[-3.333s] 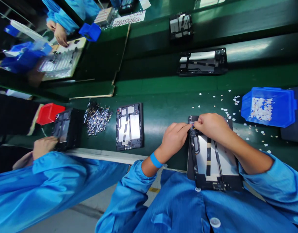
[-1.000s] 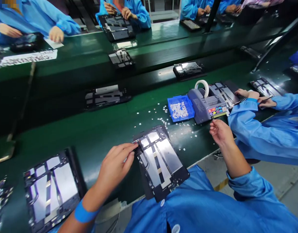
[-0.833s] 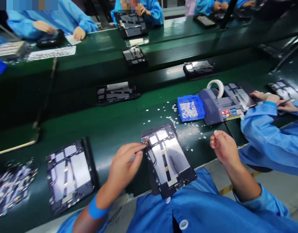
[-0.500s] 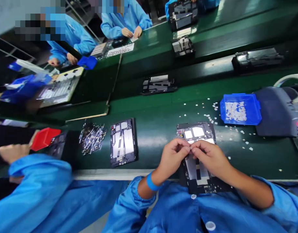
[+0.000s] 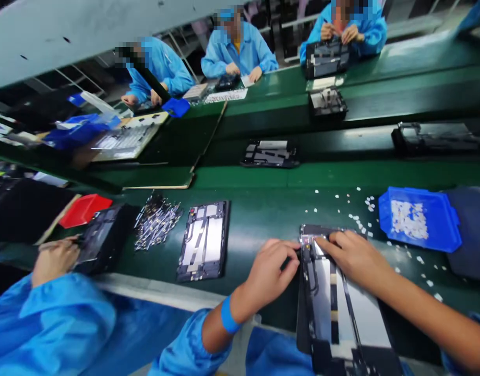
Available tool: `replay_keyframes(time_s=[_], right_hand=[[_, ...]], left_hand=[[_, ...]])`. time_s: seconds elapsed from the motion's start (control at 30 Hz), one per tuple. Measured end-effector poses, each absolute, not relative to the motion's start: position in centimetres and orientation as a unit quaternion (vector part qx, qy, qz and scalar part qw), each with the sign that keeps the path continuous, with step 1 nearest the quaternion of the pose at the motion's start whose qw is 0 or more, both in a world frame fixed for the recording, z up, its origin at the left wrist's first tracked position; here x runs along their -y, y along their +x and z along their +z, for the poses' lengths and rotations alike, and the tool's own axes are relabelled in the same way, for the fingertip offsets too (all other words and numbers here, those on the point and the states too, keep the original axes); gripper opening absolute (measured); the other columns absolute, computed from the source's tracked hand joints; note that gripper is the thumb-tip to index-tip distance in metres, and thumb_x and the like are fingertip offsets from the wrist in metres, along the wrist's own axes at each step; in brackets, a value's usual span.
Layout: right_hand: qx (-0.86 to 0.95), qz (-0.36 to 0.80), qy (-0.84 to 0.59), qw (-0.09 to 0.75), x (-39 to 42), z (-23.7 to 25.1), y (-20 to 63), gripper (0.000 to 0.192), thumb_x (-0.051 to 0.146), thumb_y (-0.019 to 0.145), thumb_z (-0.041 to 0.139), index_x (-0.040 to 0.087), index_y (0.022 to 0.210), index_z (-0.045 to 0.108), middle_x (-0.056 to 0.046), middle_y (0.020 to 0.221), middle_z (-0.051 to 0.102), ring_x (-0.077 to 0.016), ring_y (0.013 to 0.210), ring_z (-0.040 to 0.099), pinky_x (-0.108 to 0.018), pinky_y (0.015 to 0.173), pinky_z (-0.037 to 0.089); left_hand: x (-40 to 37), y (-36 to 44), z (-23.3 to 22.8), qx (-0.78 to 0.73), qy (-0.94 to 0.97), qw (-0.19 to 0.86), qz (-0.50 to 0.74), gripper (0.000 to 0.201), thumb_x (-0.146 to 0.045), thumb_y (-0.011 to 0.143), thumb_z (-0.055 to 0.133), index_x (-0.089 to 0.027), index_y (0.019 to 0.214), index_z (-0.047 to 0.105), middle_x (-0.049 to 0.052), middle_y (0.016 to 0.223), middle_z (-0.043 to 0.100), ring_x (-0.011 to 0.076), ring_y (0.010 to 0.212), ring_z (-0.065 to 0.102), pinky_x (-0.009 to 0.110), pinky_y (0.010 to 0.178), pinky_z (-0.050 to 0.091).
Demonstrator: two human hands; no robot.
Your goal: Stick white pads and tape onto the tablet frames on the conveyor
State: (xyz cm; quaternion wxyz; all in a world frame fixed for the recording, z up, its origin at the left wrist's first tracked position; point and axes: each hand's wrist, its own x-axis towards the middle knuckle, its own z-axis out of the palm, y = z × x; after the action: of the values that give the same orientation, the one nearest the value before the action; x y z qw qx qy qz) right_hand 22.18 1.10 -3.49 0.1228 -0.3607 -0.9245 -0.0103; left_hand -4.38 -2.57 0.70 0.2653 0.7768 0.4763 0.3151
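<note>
An open tablet frame (image 5: 334, 308) with silver panels and black cables lies on the green bench right in front of me. My left hand (image 5: 269, 271) rests against the frame's top left corner, its fingertips at the edge. My right hand (image 5: 351, 256) lies on the upper part of the frame and its fingers press down near the top left corner. Whether anything small sits under those fingertips is hidden.
A blue tray (image 5: 418, 219) of small white pieces sits to the right, with loose white bits scattered around it. A second tablet frame (image 5: 204, 240), a heap of metal parts (image 5: 156, 227) and a red tray (image 5: 83, 209) lie left. A co-worker's hand (image 5: 54, 258) works beside me; more frames (image 5: 269, 153) ride the belt.
My right hand came back from the tape dispenser on the right and met my left hand over the frame. Both hands have now dropped to the frame's top left corner.
</note>
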Motion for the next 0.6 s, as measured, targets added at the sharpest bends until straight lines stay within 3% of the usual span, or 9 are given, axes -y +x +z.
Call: replay_keyframes(time_s=[0.23, 0.43, 0.6], right_hand=[[0.929, -0.005, -0.347, 0.13, -0.8, -4.9, 22.3, 0.059, 0.007, 0.094, 0.046, 0.021, 0.15, 0.056, -0.012, 0.106, 0.067, -0.0259, 0.086, 0.058, -0.04, 0.076, 0.052], [0.932, -0.002, -0.343, 0.115, -0.8, -5.0, 22.3, 0.063, 0.008, 0.093, 0.046, 0.017, 0.155, 0.05, -0.013, 0.109, 0.066, -0.0265, 0.089, 0.057, -0.042, 0.079, 0.052], [0.937, -0.027, -0.331, 0.104, -1.0, -4.2, 22.0, 0.062, 0.006, 0.091, 0.045, 0.015, 0.152, 0.051, -0.011, 0.104, 0.064, -0.0246, 0.085, 0.055, -0.04, 0.076, 0.049]], left_hand=[[3.1, -4.7, -0.3, -0.488, 0.754, 0.276, 0.343, 0.01, -0.015, 0.095, 0.061, -0.026, 0.094, 0.062, 0.005, 0.11, 0.08, 0.0213, 0.102, 0.075, 0.041, 0.086, 0.058], [1.6, -4.6, -1.1, -0.465, 0.803, 0.244, 0.28, 0.011, -0.014, 0.096, 0.059, -0.024, 0.096, 0.061, 0.004, 0.106, 0.08, 0.0213, 0.112, 0.072, 0.042, 0.099, 0.055], [0.4, -4.2, -1.1, -0.429, 0.869, 0.144, 0.201, 0.007, -0.018, 0.098, 0.059, -0.021, 0.094, 0.064, 0.003, 0.132, 0.075, 0.0258, 0.111, 0.067, 0.043, 0.094, 0.054]])
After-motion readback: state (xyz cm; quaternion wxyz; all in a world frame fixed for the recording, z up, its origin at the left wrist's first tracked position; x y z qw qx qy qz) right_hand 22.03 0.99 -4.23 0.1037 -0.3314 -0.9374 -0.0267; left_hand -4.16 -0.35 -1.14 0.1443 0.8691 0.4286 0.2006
